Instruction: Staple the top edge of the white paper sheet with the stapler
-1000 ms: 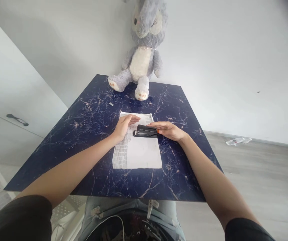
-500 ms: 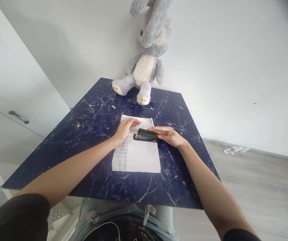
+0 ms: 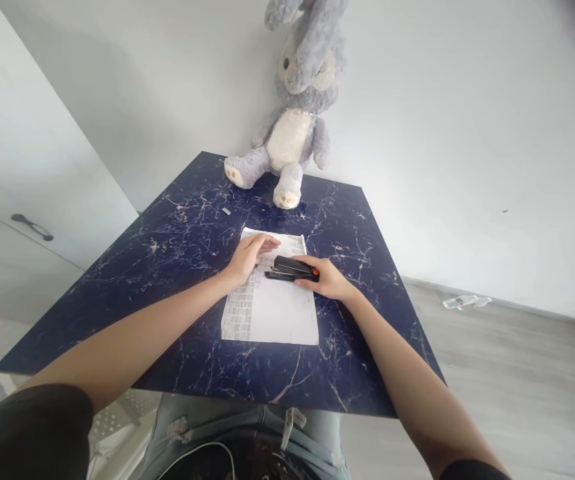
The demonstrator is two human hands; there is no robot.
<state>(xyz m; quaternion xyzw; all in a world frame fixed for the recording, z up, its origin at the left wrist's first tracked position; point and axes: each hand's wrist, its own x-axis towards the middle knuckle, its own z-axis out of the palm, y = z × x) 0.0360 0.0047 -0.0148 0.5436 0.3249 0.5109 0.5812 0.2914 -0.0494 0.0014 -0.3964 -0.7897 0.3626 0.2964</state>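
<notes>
A black stapler (image 3: 291, 267) lies over a sheet of printed paper (image 3: 282, 313), its front pointing left. My right hand (image 3: 323, 277) is wrapped round the stapler's rear end, by an orange part. A thin metal piece sticks out at the stapler's front, towards my left hand (image 3: 251, 259). That hand rests on the paper's left side with its fingers stretched out to the right; whether it touches the metal piece I cannot tell.
The dark blue marbled table (image 3: 187, 233) carries a grey plush rabbit (image 3: 290, 140) at its back edge. A small flat piece (image 3: 226, 211) lies left of the rabbit's feet. Clear plastic packaging (image 3: 466, 302) is on the floor to the right. A cabinet stands at the left.
My right hand has closed further round the stapler's rear, its thumb now lower. A thin metal piece now shows out of the stapler's front. My left hand has barely moved.
</notes>
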